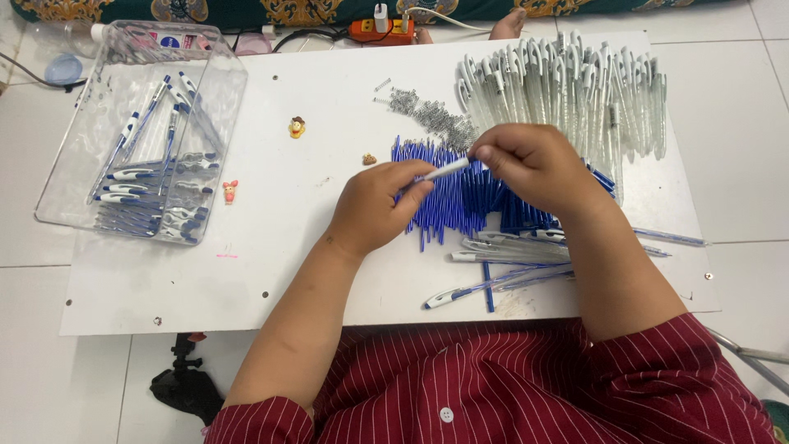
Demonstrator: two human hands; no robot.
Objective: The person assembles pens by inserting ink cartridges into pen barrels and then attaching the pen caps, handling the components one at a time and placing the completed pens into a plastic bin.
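White board (271, 263) on a tiled floor fills the frame. At centre, the left hand (374, 205) and right hand (530, 164) pinch the two ends of a white pen barrel (448, 169), fingers closed on it, above a heap of blue refills (460, 197). Clear tray (218, 115) of finished pens sits upper left; white barrels (575, 90) upper right.

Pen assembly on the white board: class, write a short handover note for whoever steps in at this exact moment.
Left hand and right hand together pinch one white pen barrel above the blue refills.
Springs and empty barrels lie at the far side of the white board.
Done: finished pens in the clear tray, a few more near the body.
Left: the large heaps of refills and barrels.
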